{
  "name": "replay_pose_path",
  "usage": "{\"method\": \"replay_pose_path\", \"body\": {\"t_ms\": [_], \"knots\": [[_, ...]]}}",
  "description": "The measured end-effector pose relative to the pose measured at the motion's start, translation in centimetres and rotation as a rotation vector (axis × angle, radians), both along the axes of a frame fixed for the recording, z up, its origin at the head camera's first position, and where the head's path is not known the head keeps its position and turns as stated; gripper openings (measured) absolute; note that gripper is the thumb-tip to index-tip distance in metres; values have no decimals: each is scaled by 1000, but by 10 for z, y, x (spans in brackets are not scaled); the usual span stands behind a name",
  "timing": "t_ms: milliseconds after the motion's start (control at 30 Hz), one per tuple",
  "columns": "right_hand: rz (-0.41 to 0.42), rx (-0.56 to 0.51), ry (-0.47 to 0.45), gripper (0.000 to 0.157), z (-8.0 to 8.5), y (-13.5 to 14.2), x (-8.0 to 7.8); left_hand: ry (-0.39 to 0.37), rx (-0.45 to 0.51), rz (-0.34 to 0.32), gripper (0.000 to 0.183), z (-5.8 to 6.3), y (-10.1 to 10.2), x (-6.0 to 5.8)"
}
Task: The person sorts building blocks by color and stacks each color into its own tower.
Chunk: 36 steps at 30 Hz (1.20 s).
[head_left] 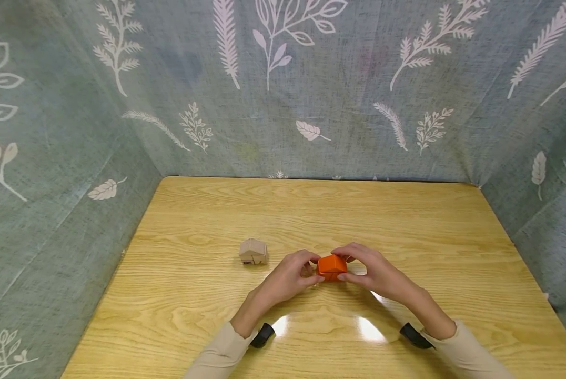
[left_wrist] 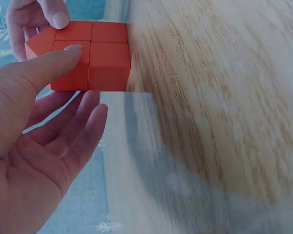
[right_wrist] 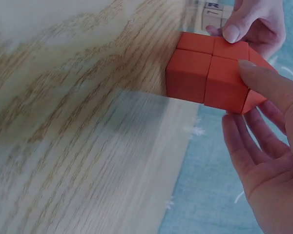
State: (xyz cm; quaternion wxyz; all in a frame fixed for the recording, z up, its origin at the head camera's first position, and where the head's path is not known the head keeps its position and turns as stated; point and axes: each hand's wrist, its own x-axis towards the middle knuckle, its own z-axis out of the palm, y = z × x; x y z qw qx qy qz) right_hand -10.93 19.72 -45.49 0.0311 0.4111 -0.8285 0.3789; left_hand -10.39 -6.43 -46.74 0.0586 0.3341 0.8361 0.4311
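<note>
On the table stands a small house-shaped stack of orange blocks, with visible seams between the pieces and a peaked top. My left hand pinches its left side, thumb on the near face and fingers behind. From the right, my right hand pinches the stack between thumb and fingers; its thumb lies on a block near the peak in the right wrist view. The lower end of the stack meets the wooden surface. Fingers on the far side are partly hidden.
A similar house-shaped stack of plain wooden blocks, with dark letter marks, stands left of my hands. The wood-grain table ends at a leaf-patterned blue-grey cloth at the back and both sides.
</note>
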Motion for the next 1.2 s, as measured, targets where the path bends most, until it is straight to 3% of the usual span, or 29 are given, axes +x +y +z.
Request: {"method": "replay_pose_path", "body": {"t_ms": [567, 933, 1067, 1200], "knots": [[-7, 2, 54, 50, 1, -5, 1, -23, 4, -32, 31, 1, -2, -3], [-37, -6, -25, 48, 0, -5, 3, -60, -42, -4, 47, 6, -9, -2], [-75, -28, -76, 40, 3, -4, 3, -20, -36, 22, 45, 15, -14, -2], [-129, -78, -61, 32, 7, -2, 0, 65, 4, 68, 33, 26, -19, -2]]}}
